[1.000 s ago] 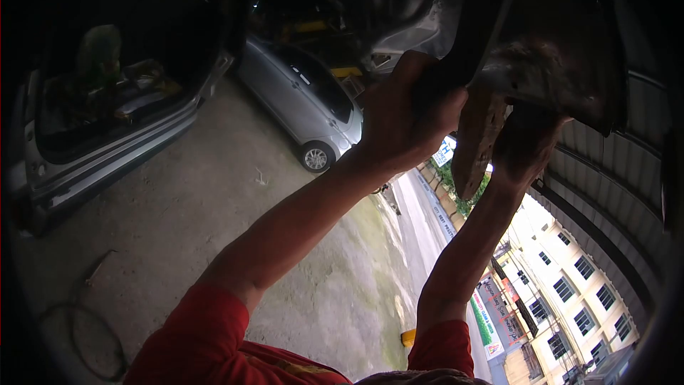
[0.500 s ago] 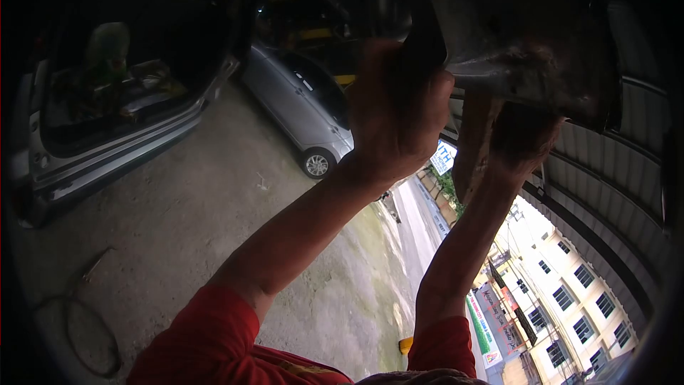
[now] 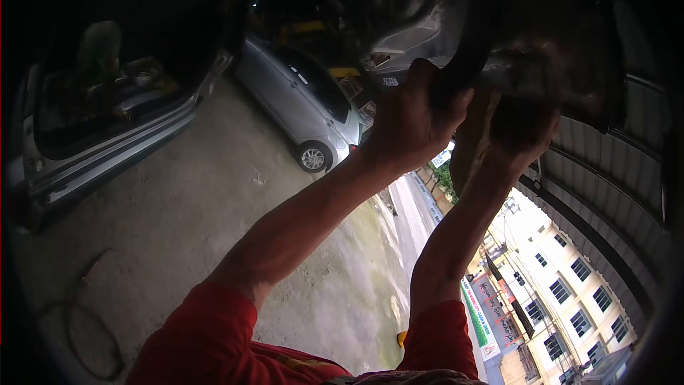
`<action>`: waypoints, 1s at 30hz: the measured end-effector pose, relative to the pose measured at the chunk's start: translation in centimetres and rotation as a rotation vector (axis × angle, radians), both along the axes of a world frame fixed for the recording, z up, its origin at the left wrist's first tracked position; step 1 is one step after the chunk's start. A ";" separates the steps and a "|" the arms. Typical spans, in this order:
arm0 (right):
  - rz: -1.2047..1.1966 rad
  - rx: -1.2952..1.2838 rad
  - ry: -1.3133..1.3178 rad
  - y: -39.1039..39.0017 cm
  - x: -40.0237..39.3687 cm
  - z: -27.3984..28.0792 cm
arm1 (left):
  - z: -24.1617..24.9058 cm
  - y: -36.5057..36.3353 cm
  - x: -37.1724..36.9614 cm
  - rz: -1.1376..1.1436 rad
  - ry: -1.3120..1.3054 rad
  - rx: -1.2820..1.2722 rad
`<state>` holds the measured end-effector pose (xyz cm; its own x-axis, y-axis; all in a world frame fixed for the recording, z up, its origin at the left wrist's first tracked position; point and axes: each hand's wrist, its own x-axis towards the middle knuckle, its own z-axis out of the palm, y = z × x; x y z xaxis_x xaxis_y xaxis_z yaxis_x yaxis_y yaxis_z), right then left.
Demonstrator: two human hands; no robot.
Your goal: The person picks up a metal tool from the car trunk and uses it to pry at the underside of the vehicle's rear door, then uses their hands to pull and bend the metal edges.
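Observation:
Overhead, a dark metal vehicle panel [image 3: 531, 64] with a scuffed, dented-looking surface fills the upper right. My left hand [image 3: 413, 121] is closed round a dark curved strip [image 3: 467, 57] that runs up along the panel's left side. My right hand [image 3: 526, 135] is raised against the panel's lower edge with its fingers bent; deep shadow hides what they hold, if anything. Beside its wrist hangs a flat brown piece with a pale edge [image 3: 472, 139], wood-like in look. Whether my right hand holds that piece cannot be made out.
A silver car [image 3: 292, 100] is parked on the concrete floor [image 3: 206, 207]. At the left stands a vehicle body with an open doorway [image 3: 117, 142]. A hose or cable [image 3: 71, 335] lies lower left. Corrugated roofing [image 3: 605, 164] and a pale building [image 3: 577, 292] show at right.
My left hand and the dark strip have moved to the right, uncovering grey metal bodywork behind. My right hand stays at the panel's lower edge, shifted slightly. The view has turned a little.

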<state>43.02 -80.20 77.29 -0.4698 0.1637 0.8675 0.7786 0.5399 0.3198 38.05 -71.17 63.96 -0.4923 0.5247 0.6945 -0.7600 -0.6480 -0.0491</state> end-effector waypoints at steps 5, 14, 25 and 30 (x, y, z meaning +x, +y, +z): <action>-0.149 0.170 -0.230 0.3 -1.3 -0.9 | -0.5 0.2 -1.3 0.045 -0.345 -0.095; -0.138 0.166 -0.050 0.1 1.0 -0.5 | -0.3 -1.6 -1.6 -0.037 -0.352 -0.097; -0.011 0.011 0.148 -0.5 2.1 -0.3 | -0.4 -0.8 -0.6 -0.200 -0.622 -0.024; -0.210 0.151 -0.061 -1.3 2.7 0.4 | 0.7 -0.9 1.8 -0.027 -0.142 -0.017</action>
